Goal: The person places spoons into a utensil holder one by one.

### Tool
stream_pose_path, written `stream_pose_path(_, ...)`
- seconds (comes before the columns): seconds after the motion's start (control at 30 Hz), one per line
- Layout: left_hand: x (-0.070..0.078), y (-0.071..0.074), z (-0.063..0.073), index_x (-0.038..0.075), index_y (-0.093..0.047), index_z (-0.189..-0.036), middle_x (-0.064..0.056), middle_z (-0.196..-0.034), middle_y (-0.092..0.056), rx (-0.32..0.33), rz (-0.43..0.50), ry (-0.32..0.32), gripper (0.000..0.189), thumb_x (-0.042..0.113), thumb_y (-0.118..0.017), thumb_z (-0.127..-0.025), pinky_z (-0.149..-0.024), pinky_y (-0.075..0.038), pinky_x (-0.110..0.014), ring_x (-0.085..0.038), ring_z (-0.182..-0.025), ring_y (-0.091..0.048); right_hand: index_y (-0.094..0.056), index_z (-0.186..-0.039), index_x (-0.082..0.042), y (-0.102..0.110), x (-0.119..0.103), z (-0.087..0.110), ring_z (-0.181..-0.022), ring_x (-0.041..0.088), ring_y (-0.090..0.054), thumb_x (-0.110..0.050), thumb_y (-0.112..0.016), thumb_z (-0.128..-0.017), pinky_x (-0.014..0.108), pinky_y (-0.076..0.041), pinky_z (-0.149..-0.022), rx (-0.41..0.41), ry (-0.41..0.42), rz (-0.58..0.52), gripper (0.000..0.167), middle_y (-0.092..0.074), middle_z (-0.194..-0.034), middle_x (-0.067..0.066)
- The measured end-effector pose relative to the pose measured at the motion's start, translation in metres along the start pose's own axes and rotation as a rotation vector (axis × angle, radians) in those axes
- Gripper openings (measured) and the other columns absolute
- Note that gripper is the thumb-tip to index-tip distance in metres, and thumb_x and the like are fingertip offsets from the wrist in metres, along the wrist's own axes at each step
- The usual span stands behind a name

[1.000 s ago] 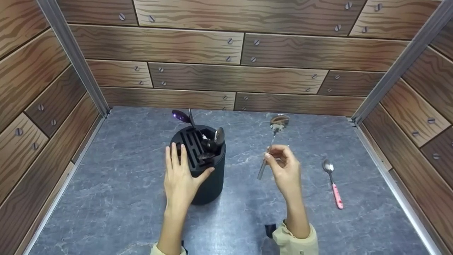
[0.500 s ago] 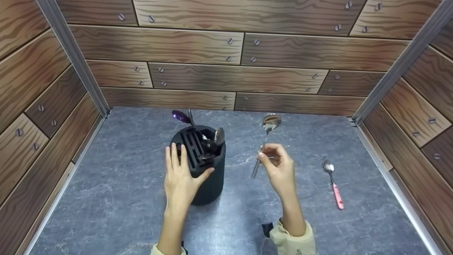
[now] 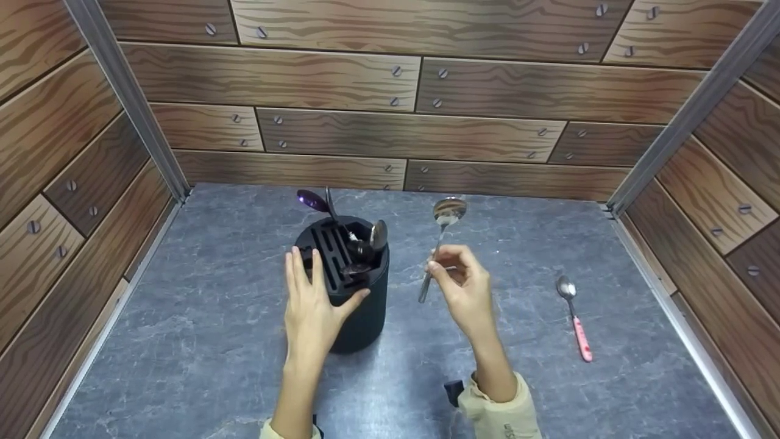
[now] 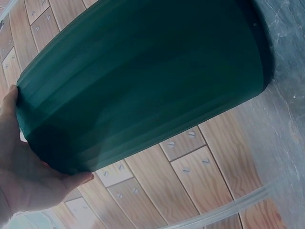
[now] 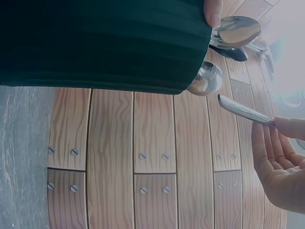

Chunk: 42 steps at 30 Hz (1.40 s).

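Observation:
A black, round utensil holder (image 3: 364, 317) with a slotted top stands left of the table's middle. In the left wrist view its ribbed wall (image 4: 143, 86) looks dark green. My left hand (image 3: 311, 314) rests against its near top edge, fingers straight on the rim and thumb spread along the near side. To the right of the holder, my right hand (image 3: 468, 289) pinches a metal soup spoon (image 3: 450, 211) by its handle, bowl up and tilted away. In the right wrist view the handle's end (image 5: 243, 111) is raised near the holder's top, apart from it.
Several spoons poke out of the holder, among them a dark purple-shining one (image 3: 312, 200) and a silver one (image 3: 379, 235). A teaspoon with a pink handle (image 3: 582, 338) lies on the grey table (image 3: 201, 317) at the right. Wood-patterned walls (image 3: 341, 131) enclose the back and sides.
My right hand has moved left with the soup spoon, bringing it closer to the holder. The left hand and the holder have stayed in place.

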<state>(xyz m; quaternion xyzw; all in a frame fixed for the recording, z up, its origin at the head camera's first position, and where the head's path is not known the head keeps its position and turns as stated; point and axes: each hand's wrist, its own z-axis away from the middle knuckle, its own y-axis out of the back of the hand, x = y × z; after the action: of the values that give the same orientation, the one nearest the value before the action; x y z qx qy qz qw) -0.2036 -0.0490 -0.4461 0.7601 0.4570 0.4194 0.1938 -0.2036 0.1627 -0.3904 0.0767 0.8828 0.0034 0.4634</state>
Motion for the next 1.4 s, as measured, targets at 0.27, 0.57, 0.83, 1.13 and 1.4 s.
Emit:
stream_pose_path(0.27, -0.001, -0.001, 0.0, -0.015, -0.03, -0.135, -0.033, -0.14, -0.025, 0.028, 0.001, -0.021, 0.108, 0.061, -0.068, -0.068, -0.096, -0.036, -0.047, -0.039, -0.132, -0.018, -0.055, -0.093, 0.013, -0.004, -0.001, -0.004, -0.076, 0.017, -0.061, 0.011, -0.061, -0.081, 0.028, -0.052, -0.068, -0.004, 0.027, 0.002, 0.014, -0.06, -0.088, 0.02)
stream_pose_path(0.57, -0.001, -0.001, -0.001, -0.018, -0.03, -0.133, -0.032, -0.141, -0.024, 0.037, 0.001, -0.022, 0.109, 0.062, -0.067, -0.068, -0.099, -0.033, -0.046, -0.038, -0.133, -0.017, -0.056, -0.093, 0.011, -0.008, -0.003, -0.008, -0.077, 0.018, -0.061, 0.009, -0.062, -0.081, 0.028, -0.052, -0.068, -0.002, 0.041, 0.009, 0.013, -0.06, -0.088, 0.019)
stream_pose_path(0.83, 0.0, 0.0, -0.001, -0.018, -0.026, -0.134, -0.032, -0.141, -0.024, 0.005, -0.011, 0.012, 0.114, 0.064, -0.066, -0.066, -0.101, -0.03, -0.042, -0.036, -0.134, -0.015, -0.054, -0.091, 0.013, -0.012, -0.002, -0.01, -0.075, 0.017, -0.061, 0.013, -0.061, -0.08, 0.027, -0.053, -0.067, -0.013, 0.072, -0.021, 0.013, -0.059, -0.086, 0.021)
stream_pose_path(1.13, 0.0, 0.0, -0.001, -0.018, -0.025, -0.135, -0.031, -0.142, -0.022, -0.009, -0.002, 0.027, 0.115, 0.064, -0.067, -0.066, -0.102, -0.029, -0.043, -0.036, -0.134, -0.014, -0.055, -0.091, 0.013, -0.014, -0.001, -0.011, -0.074, 0.018, -0.062, 0.012, -0.062, -0.081, 0.028, -0.053, -0.066, -0.015, 0.071, -0.027, 0.012, -0.06, -0.086, 0.021)
stream_pose_path(1.4, -0.001, -0.003, 0.001, -0.017, -0.027, -0.135, -0.031, -0.141, -0.024, 0.02, 0.003, 0.018, 0.115, 0.069, -0.062, -0.067, -0.099, -0.034, -0.044, -0.033, -0.135, -0.014, -0.055, -0.091, 0.012, -0.015, -0.002, -0.013, -0.075, 0.018, -0.062, 0.011, -0.062, -0.081, 0.027, -0.052, -0.067, -0.016, 0.091, -0.019, 0.012, -0.06, -0.086, 0.021)
